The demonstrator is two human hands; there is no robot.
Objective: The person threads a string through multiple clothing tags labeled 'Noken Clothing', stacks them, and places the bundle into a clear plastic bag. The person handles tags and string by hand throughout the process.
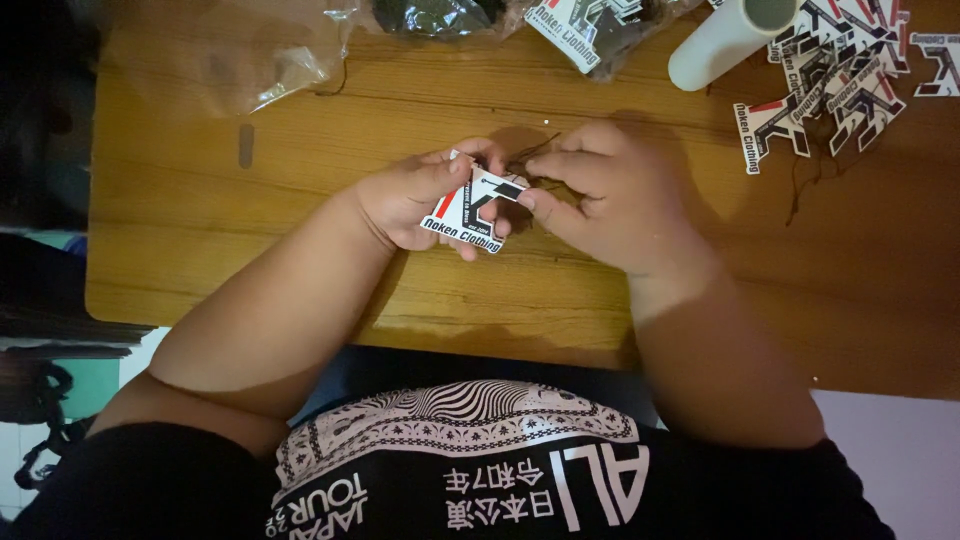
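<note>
My left hand (415, 200) pinches a small white card tag (470, 212) with black and red print, holding it just above the wooden table (300, 250). My right hand (610, 205) is right beside it, fingertips closed on a thin dark string (530, 152) at the tag's upper corner. The string loops out between both hands. Part of the tag is hidden under my left thumb.
A pile of several similar printed tags (840, 80) with dark strings lies at the far right. A white tube (725, 40) lies beside it. Clear plastic bags (300, 60) and a bagged dark item (440, 15) sit along the far edge.
</note>
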